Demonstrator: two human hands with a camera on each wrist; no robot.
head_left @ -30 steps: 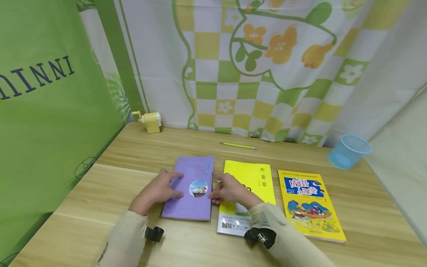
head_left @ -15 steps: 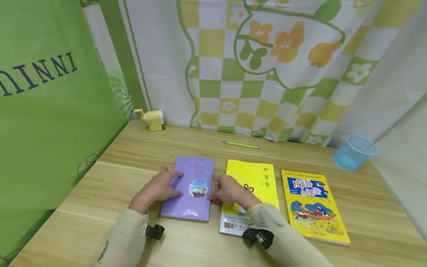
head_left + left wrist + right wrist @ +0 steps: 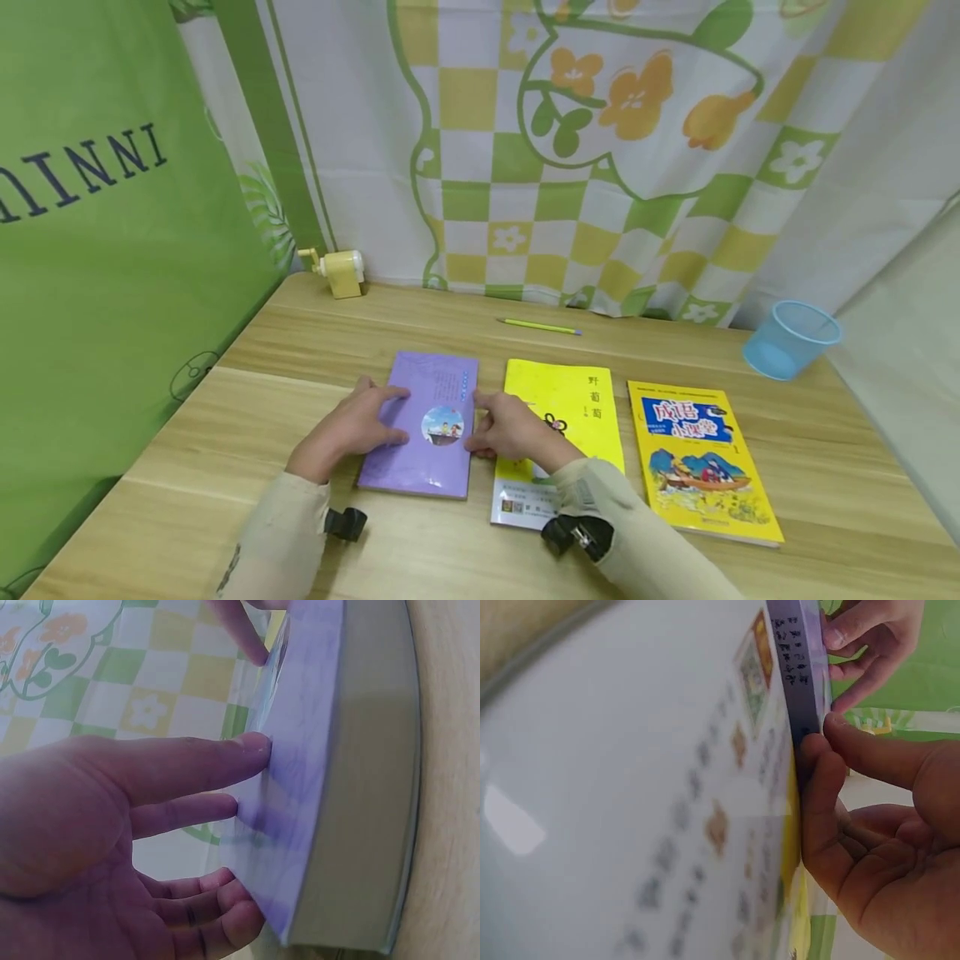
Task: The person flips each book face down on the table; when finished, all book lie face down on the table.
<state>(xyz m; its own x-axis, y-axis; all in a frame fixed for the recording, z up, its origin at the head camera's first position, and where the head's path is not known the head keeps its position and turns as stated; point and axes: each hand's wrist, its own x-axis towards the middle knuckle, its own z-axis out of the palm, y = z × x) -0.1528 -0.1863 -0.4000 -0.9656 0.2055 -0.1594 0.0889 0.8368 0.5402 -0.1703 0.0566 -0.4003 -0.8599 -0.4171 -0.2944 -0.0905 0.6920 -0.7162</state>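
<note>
Your right hand (image 3: 517, 427) hides part of the middle book (image 3: 558, 385), and the head view cuts off the lettering (image 3: 82, 167) on the left cloth (image 3: 97, 283).

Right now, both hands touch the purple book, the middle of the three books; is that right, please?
Not quite: the head view shows the purple book leftmost of the three; the left hand and right hand do touch it.
</note>
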